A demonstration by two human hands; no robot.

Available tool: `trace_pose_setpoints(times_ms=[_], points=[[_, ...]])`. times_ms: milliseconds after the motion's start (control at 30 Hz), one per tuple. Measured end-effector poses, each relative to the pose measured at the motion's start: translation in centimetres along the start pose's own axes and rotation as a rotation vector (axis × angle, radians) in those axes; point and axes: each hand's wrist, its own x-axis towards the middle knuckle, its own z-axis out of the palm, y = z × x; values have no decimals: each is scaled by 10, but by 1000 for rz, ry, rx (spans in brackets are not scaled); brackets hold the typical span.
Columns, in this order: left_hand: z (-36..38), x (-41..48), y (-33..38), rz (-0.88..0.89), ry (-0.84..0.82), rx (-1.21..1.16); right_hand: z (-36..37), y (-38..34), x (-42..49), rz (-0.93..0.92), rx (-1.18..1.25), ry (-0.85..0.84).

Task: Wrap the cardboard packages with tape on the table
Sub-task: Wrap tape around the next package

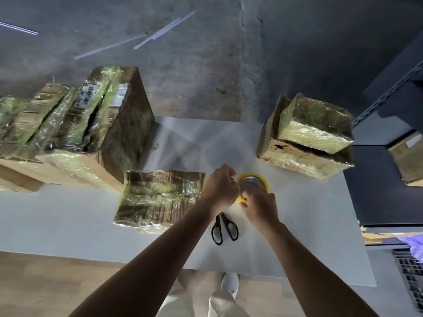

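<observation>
Together, both hands (220,189) (261,208) around tape roll (253,182).

Table (297,236) fills mid-frame. Tape roll (251,175) on it at centre, left hand (219,186) at the roll's left edge, right hand (261,207) over its lower side. Scissors (225,229) on table just below the roll (handles toward bottom of frame). Flat package (160,200) left of the hands. Package stack (75,133) at upper left. At upper right, small package (315,122) on top of bigger package (304,163).
</observation>
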Motion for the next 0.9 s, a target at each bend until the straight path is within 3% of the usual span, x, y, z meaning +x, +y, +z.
trace_pose_setpoints(times_ms=[100,167,267,333,567,700,800,900], points=[[-9,2,-2,-69,21,-80,-12,-7,1,-20,137,167],[-17,5,-3,-212,-5,-199,-24,-16,2,-50,205,274],[-31,3,3,-385,-188,-414,-44,-36,5,-129,304,419],[-36,0,1,-351,-229,-432,-55,-50,7,-154,344,459],[-54,-4,-6,-274,-129,-569,-75,-83,10,-209,352,588],[-64,-6,-10,-169,0,-697,-82,-99,10,-248,416,556],[-73,-4,-18,-106,69,-746,-91,-102,11,-393,436,520],[-85,-1,-29,-80,72,-733,-93,-103,14,-346,447,683]])
